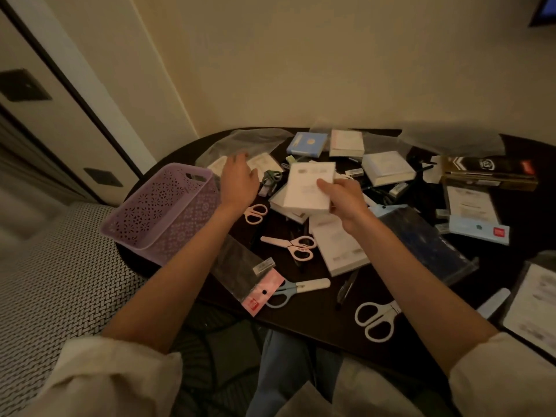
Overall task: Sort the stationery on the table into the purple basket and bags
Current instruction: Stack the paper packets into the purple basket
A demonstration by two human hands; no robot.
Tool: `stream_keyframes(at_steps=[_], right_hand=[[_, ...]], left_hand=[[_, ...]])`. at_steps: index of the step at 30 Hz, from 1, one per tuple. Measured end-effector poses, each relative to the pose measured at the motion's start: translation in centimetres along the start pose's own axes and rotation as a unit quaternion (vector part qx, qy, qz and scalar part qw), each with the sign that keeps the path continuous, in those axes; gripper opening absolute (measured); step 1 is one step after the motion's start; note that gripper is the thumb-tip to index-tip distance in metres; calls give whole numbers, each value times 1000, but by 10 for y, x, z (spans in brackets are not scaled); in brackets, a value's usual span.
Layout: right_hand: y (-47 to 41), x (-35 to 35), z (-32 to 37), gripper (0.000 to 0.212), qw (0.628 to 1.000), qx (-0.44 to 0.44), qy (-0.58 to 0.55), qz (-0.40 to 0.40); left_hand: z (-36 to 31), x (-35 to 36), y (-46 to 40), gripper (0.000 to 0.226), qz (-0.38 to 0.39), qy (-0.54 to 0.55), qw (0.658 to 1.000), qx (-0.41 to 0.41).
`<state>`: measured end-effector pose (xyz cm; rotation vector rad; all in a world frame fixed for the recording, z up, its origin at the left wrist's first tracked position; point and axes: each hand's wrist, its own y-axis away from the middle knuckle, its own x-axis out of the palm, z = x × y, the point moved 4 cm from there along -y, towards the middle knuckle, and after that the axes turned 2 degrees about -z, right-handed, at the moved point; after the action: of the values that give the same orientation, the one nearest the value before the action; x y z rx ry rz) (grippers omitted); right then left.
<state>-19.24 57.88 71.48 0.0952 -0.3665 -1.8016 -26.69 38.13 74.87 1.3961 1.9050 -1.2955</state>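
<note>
Perforated purple plastic basket (159, 212) looks empty; stationery litters dark table (325, 323). Right hand (346, 200) pinches white paper pad (310, 188); left hand (239, 179) spread, empty.

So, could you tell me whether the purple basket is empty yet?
Empty as far as visible: the purple basket shows only bare perforated floor and walls.

Purple basket (168, 212), perforated and tilted, sits at nine o'clock; white notepad (310, 188) is held up at centre.
</note>
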Motion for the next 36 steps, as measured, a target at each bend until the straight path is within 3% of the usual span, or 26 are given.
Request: stream_keyframes(at_steps=[2, 6, 12, 15, 19, 24, 27, 31, 36], right_hand=[[-7, -4, 0, 34, 999, 16, -33, -9], [-16, -2, -4, 35, 998, 34, -39, -20], [-21, 3, -12, 38, 998, 43, -33, -16], [-23, 2, -11, 35, 998, 45, -32, -23], [-24, -3, -8, 33, 998, 44, -39, -35], [-17, -7, -1, 30, 998, 27, -42, -47], [-8, -8, 8, 27, 997, 7, -61, -51], [9, -8, 21, 29, 994, -40, -75, -63], [34, -8, 36, 15, 984, -107, -105, -91]], left_hand=[[13, 11, -15, 55, 38, -156, 985, 67], [27, 38, -37, 83, 97, -301, 944, 93], [35, 55, -50, 81, 119, -390, 911, 60], [33, 56, -54, 75, 116, -385, 914, 59], [24, 48, -60, 40, 83, -353, 929, 68], [15, 16, -69, 21, -22, -246, 968, 43], [8, -6, -67, 17, -81, -147, 985, 35], [-4, -32, -47, 29, -131, -57, 989, 36], [-17, -63, -20, 32, -109, -33, 992, 50]])
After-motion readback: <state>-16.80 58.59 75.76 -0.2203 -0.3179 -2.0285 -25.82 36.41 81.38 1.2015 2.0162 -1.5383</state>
